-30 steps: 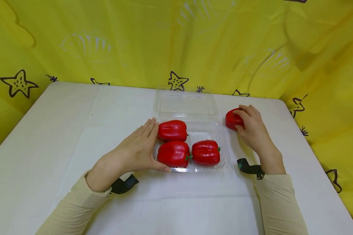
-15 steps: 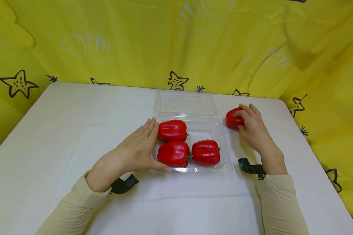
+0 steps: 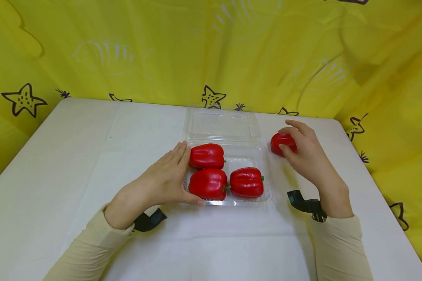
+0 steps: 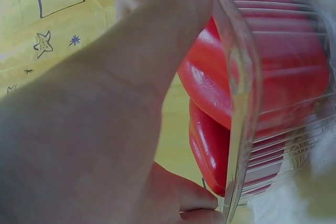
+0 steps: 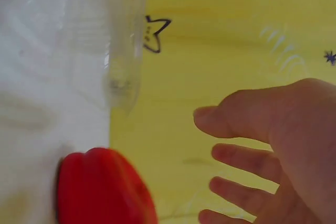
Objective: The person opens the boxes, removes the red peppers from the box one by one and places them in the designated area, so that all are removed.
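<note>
Thumb and straight fingers of the person's left hand (image 3: 163, 177) are spread wide against the left side of a clear, ribbed plastic clamshell container (image 3: 241, 163), thumb along its front rim. I count three glossy red bell peppers with green stems inside it: one at the back left (image 3: 206, 156), one at the front left (image 3: 206, 184) and one at the front right (image 3: 247, 182). Its transparent rectangular lid (image 3: 223, 124) lies folded back behind them, flat on the white table (image 3: 239, 249).

A fourth red bell pepper (image 3: 281, 143) sits on the table just right of the container, outside it. The person's right hand (image 3: 306, 154) is over this one; my right wrist feed shows thumb and fingers apart, holding nothing, with a gap between them and the pepper.

Beyond the table I see a yellow curtain (image 3: 161, 50) printed with dark starfish and pale striped fish. Both arms wear beige sleeves (image 3: 341, 248).
</note>
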`<state>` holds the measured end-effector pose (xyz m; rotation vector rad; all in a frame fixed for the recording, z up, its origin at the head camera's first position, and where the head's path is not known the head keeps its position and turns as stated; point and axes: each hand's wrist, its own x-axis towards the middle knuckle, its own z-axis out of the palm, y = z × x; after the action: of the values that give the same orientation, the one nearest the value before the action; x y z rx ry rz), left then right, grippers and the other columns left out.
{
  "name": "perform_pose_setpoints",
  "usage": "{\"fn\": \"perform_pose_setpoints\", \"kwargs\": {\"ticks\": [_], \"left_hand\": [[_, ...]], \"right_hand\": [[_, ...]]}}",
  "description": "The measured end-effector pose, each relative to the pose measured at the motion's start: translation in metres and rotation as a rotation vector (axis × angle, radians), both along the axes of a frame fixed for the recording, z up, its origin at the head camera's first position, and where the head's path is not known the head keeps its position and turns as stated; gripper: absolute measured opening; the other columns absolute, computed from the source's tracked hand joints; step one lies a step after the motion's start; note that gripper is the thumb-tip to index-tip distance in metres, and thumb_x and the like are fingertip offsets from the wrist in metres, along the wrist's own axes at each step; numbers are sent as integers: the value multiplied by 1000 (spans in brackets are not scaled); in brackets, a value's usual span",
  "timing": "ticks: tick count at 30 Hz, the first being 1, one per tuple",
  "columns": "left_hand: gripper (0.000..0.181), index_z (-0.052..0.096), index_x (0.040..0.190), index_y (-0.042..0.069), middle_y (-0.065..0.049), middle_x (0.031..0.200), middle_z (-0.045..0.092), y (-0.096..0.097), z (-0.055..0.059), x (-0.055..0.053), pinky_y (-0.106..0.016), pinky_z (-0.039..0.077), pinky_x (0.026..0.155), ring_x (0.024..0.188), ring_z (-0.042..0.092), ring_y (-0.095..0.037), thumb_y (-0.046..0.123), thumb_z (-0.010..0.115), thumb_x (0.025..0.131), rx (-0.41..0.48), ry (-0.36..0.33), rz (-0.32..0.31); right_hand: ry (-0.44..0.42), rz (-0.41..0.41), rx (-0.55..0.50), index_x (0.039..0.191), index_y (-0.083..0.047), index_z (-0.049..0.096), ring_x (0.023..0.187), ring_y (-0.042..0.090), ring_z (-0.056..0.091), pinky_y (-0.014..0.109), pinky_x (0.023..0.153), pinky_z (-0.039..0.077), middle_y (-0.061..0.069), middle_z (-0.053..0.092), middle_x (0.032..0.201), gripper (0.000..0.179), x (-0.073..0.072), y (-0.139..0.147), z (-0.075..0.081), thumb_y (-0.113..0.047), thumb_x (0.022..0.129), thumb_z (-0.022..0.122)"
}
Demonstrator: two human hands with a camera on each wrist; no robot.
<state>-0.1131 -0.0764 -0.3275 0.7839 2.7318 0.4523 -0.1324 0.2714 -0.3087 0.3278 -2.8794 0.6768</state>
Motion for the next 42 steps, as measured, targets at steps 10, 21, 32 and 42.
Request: {"fn": "perform_pose_setpoints", "kwargs": {"ticks": [10,21,32,42], "left_hand": [[132,16,156,-4,-21,165,13,0,0,0,-52,23,123,154,12,-38,68,79,65,1,-9,8],[132,16,156,-4,-21,166,11,0,-2,1,-52,23,123,154,12,-37,69,79,66,4,-12,1],[130,16,157,-2,-22,165,11,0,0,1,-52,23,123,154,14,-38,66,80,66,16,-9,0],[134,14,156,-5,-22,165,12,0,0,2,-51,24,123,154,15,-37,69,78,65,-1,5,13]], "right_hand": [[22,110,-4,125,-3,60,130,42,45,61,96,50,20,45,147,37,17,-18,18,-4,89,70],[-15,236,43,127,-3,58,129,38,48,57,99,51,18,50,141,39,26,-38,18,-7,91,69],[-220,329,139,131,-8,59,125,31,55,48,100,53,11,59,134,46,34,-60,14,-19,90,73],[-388,369,175,129,-7,61,110,22,59,36,87,59,7,61,122,51,38,-70,6,-22,84,79]]}}
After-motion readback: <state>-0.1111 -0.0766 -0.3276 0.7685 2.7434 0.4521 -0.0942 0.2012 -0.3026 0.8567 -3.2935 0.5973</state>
